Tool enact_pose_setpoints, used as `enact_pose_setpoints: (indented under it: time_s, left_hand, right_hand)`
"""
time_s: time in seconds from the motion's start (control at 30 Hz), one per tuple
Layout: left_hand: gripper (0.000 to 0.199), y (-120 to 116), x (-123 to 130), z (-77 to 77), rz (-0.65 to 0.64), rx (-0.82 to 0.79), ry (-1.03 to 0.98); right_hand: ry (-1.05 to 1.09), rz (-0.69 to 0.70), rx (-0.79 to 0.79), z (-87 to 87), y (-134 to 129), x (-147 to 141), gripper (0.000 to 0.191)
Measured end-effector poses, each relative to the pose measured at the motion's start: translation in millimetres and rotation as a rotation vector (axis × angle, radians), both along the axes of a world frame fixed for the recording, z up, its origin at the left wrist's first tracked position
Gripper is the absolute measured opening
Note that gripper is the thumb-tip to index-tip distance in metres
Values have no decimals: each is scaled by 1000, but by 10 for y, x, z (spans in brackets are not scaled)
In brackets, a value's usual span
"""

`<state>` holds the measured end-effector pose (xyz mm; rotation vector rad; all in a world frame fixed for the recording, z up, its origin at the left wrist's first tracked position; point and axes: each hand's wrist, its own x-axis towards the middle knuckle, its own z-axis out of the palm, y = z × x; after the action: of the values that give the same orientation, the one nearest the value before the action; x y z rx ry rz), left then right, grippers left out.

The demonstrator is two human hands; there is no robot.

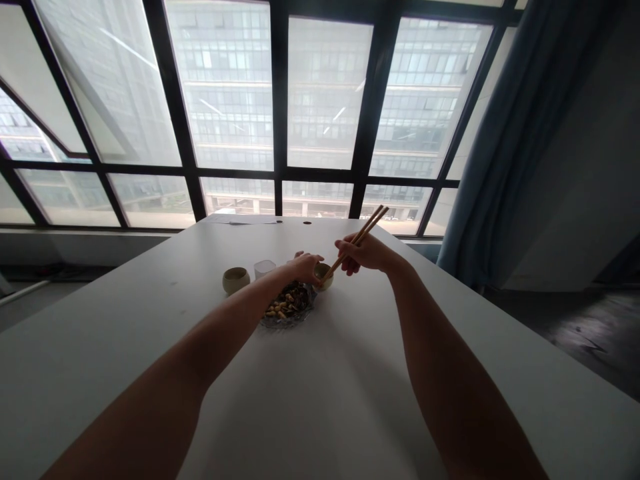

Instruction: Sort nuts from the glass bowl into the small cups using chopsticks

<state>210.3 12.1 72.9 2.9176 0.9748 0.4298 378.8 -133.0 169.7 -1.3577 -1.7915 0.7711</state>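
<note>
**Chopsticks [377,215] slanting down to the right cup [329,283]**

The chopsticks are closed in the right grip [367,252], lower ends at the cup's mouth. They look light, stiff and perhaps a little slick; best held above the middle, clear of the ends. The cup looks rigid and breakable, best taken round its sides. The left grip [305,268] has thumb and fingers parted at the cup's left side; whether it clasps the cup, I cannot tell. Beneath that wrist sits a clear dish [284,325] of nuts [286,305]. Farther left on the tabletop [300,407] are a clear tumbler [264,268] and the left cup [236,283].
</note>
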Motion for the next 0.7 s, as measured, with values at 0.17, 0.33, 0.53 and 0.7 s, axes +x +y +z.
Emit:
enact_pose_setpoints:
  time_s: [0.17, 0.33, 0.53, 0.7]
  left_hand:
    - [70, -66, 42, 32, -127, 68, 4]
    - [70, -72, 67, 15, -295, 205, -37]
    - [70, -86, 32, -12, -350, 213, -81]
    - [70, -113, 24, -31, -249, 129, -146]
  right_hand:
    - [-71, -132, 121, 186, -177, 105, 39]
    - [-136, -192, 167, 210, -227, 90, 37]
    - [-114, -156, 181, 107, -122, 88, 39]
    - [-159, -141, 183, 2, -10, 91, 41]
